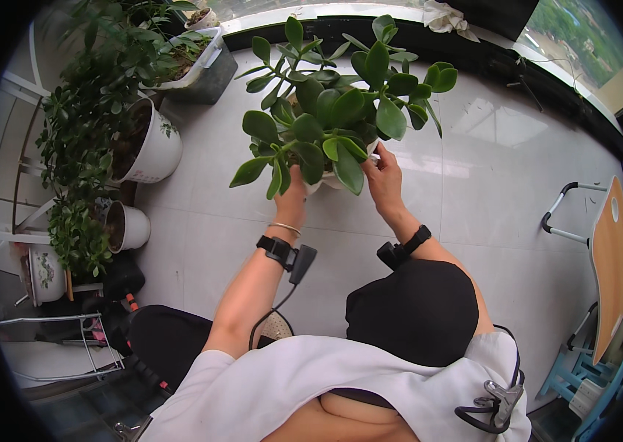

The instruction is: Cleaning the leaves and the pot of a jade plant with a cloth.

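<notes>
A: Two hands on one pot, is that right?

B: Yes. Nearest the camera are a white shirt and dark knees, then both forearms with black wrist straps reaching forward. The left hand (291,193) goes under the leaves and seems pressed to the pot's left side. The right hand (384,177) is closed on the right rim, fingers curled over it. The hands are apart, with the pot between them.

A: Where is the pot exactly?

B: The pot (330,180) is white and mostly hidden by its own plant (333,110), a thick-leaved succulent. It sits low over the pale tiled floor (488,191), straight ahead. I cannot tell whether it rests on the tiles or is raised off them.

A: What might go wrong?

B: My judgement: the crown is wide and heavy against a small pot, so a tilt could tip it over. The left grip is out of sight under foliage, so a slip there is possible. Fleshy leaves snap easily if a wrist brushes them.

A: Anything close by to hit?

B: To the left stands a big white pot (155,147) with a leafy shrub, near but apart. A small pot (129,227) is below it, and a planter box (205,66) sits farther back. A folding table (610,258) leans at the right, well apart. Beyond all that runs the dark sill (473,51).
</notes>
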